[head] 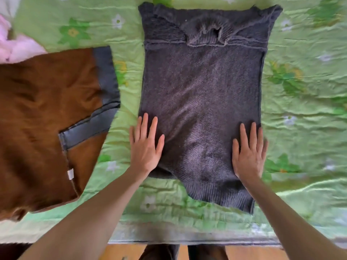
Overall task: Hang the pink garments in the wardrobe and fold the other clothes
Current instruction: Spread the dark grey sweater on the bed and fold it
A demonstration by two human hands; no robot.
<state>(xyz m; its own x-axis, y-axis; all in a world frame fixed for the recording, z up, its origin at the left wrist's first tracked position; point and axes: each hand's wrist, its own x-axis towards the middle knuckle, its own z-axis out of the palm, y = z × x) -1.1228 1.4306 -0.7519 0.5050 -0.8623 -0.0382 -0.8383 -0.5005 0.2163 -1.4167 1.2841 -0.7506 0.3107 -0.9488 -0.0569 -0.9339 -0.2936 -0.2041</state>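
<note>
Grey-purple knitted sweater [201, 102] lies flat on the green flower-printed bedsheet [300, 76], collar away from me, sleeves already tucked in so the body makes a narrow column. My left hand [145, 145] presses flat on its lower left edge, my right hand [248, 152] on its lower right edge; fingers of both are straight and spread, gripping nothing. I judge this placement to be smoothing and pinning the knit so the side folds hold before the hem is brought up toward the collar. Left of it, apart from the sweater, lies a brown garment with grey trim [50, 119], cut off by the frame edge, so its type is unclear. A soft pink garment [17, 47] sits at the far left corner, mostly out of view and blurred; it remains to be hung. No wardrobe is visible. Hem ribbing near the right wrist is partly covered by my forearm.
</note>
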